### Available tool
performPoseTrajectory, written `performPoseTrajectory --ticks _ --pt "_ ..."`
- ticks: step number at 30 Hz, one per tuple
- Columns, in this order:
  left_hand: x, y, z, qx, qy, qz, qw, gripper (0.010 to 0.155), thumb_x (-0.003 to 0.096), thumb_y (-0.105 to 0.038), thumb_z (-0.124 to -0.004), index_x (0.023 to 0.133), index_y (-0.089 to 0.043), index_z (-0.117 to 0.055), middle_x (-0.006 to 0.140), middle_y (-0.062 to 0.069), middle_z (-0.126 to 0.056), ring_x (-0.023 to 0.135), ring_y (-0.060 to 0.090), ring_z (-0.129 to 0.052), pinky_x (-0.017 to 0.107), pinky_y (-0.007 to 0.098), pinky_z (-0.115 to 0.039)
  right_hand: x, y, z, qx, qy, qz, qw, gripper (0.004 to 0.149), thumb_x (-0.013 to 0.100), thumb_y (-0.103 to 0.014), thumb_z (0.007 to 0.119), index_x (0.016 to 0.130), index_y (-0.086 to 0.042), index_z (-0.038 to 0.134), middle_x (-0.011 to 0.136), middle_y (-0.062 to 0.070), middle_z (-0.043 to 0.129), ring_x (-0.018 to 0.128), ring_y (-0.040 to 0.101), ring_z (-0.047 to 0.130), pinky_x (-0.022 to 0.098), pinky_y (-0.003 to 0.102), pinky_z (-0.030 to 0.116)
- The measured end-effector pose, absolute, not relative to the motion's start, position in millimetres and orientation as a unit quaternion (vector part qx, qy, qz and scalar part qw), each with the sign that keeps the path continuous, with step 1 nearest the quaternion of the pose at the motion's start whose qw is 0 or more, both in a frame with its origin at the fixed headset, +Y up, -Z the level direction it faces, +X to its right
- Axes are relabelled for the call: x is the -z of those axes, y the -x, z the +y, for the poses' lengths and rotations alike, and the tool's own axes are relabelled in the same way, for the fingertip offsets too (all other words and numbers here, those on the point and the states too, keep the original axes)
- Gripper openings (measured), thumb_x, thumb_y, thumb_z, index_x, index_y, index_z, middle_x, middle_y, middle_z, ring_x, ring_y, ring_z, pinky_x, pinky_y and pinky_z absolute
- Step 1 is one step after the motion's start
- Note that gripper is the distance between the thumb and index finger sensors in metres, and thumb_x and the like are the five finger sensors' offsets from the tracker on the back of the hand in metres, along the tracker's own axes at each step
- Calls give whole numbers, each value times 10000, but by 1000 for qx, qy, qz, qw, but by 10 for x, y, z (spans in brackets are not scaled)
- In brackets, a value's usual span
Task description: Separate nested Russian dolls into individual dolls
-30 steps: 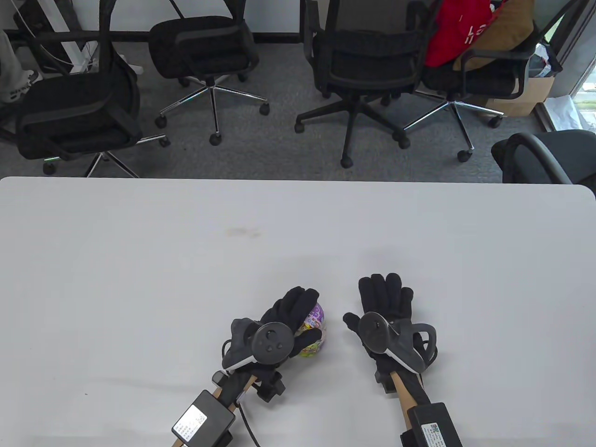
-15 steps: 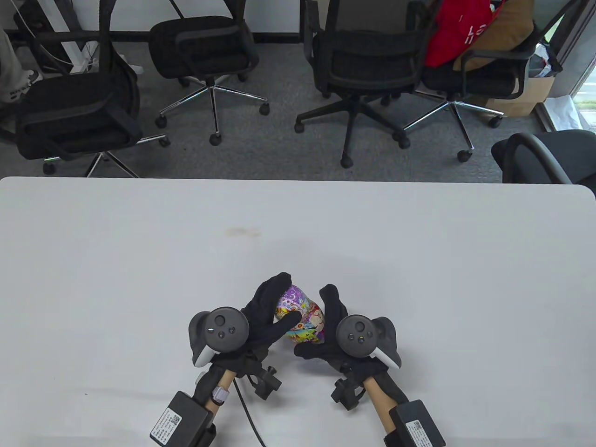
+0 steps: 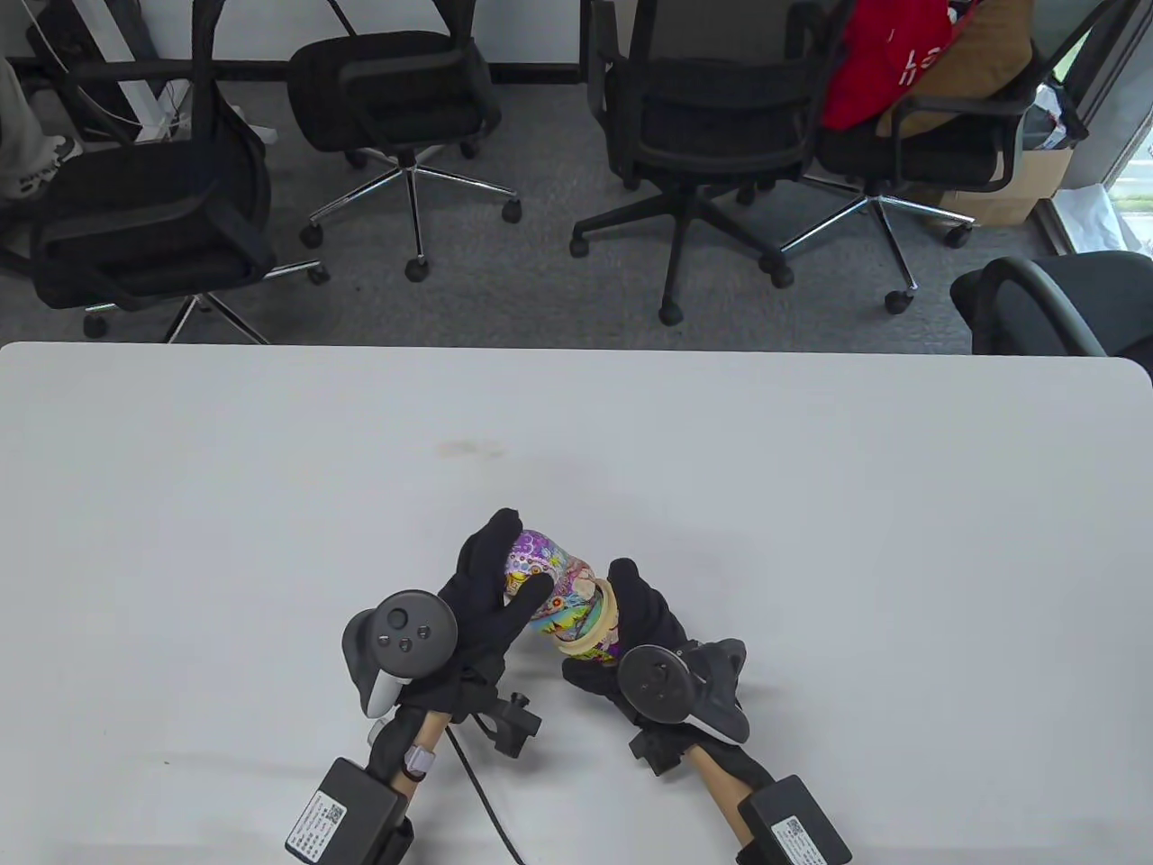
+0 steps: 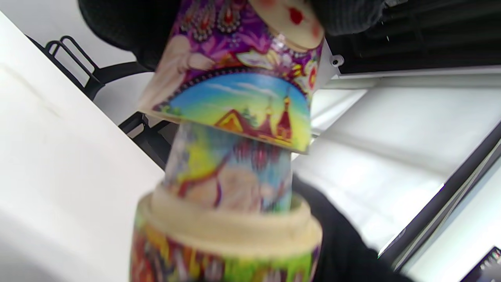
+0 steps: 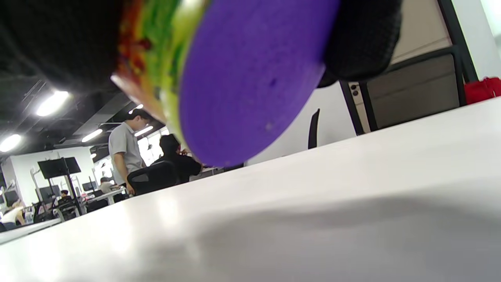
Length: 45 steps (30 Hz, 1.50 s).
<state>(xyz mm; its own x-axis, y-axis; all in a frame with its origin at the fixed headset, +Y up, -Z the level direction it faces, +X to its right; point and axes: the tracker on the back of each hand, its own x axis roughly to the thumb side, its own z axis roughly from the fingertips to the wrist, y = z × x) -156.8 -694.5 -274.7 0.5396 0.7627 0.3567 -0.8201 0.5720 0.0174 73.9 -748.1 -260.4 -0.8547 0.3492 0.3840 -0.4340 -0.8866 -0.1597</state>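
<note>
Fingers (image 3: 491, 563) of the left hand (image 3: 482, 604) clasp the top half (image 3: 531, 563); the right hand (image 3: 635, 622) at 4 o'clock grips the bottom half (image 3: 594, 631), above the table (image 3: 811, 505): outermost shell parting, inner doll (image 4: 231, 172) still seated, everything else left

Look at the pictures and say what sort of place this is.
Probably an open-plan office: black swivel chairs on grey carpet behind the white table, with desks and people under ceiling lights beyond.

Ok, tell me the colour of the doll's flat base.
Purple, on the doll's base; right wrist view shows it best.
</note>
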Motion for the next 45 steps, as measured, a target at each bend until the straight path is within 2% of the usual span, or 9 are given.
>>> performPoseTrajectory --ticks 6,10,15,19,33,38,42,45 --pt "2769 1851 -6862 -443 -115 -106 883 776 560 -497 -669 1196 -183 -354 1179 276 -485 959 475 -749 679 560 -707 2669 -882 -7514 -955 -160 -111 223 1134 349 -569 849 1077 28 217 1058 260 507 898 457 719 667 592 700" --pt "2814 2007 -6932 -358 -114 -48 926 770 560 -460 -706 1192 -184 -364 1191 276 -464 988 502 -714 682 545 -717 2686 -973 -7483 -947 -147 -115 260 1131 356 -569 845 1079 16 201 1071 246 487 915 454 696 683 590 680" --pt "2906 2175 -7189 -258 -70 13 964 777 551 -444 -739 1181 -186 -365 1189 274 -461 1005 508 -710 696 546 -726 2695 -1058 -7444 -933 -132 -115 315 1129 365 -568 843 1080 8 187 1080 239 468 928 451 675 693 590 664" --pt "2970 2271 -7353 -234 -33 42 971 782 546 -439 -748 1176 -185 -359 1185 276 -457 1006 510 -709 699 544 -730 2699 -1104 -7428 -927 -126 -118 332 1129 369 -566 843 1080 3 177 1086 232 456 936 448 664 699 591 654" --pt "3026 2452 -7647 -224 16 86 971 790 549 -432 -738 1171 -167 -329 1181 284 -439 1012 515 -700 712 541 -725 2688 -1142 -7430 -928 -119 -128 331 1126 366 -563 849 1082 -15 174 1095 211 448 945 440 651 694 588 653" --pt "3023 2456 -7630 -217 27 88 972 829 559 -444 -718 1194 -158 -267 1191 280 -428 1040 508 -645 732 563 -677 2679 -1131 -7433 -928 -118 -128 329 1126 365 -565 849 1083 -20 174 1098 203 448 945 438 651 655 551 719" --pt "3001 2420 -7450 -215 -2 81 973 847 565 -461 -696 1202 -144 -237 1213 278 -355 1088 548 -475 791 628 -515 2676 -1121 -7439 -930 -120 -127 323 1125 364 -564 849 1082 -20 175 1098 204 448 945 440 648 657 551 717" --pt "2952 2357 -7264 -242 -49 56 967 840 567 -464 -688 1204 -135 -250 1213 280 -358 1090 547 -468 794 632 -496 2680 -1096 -7463 -931 -124 -118 323 1124 364 -561 852 1082 -21 176 1097 204 449 944 441 648 658 552 715"
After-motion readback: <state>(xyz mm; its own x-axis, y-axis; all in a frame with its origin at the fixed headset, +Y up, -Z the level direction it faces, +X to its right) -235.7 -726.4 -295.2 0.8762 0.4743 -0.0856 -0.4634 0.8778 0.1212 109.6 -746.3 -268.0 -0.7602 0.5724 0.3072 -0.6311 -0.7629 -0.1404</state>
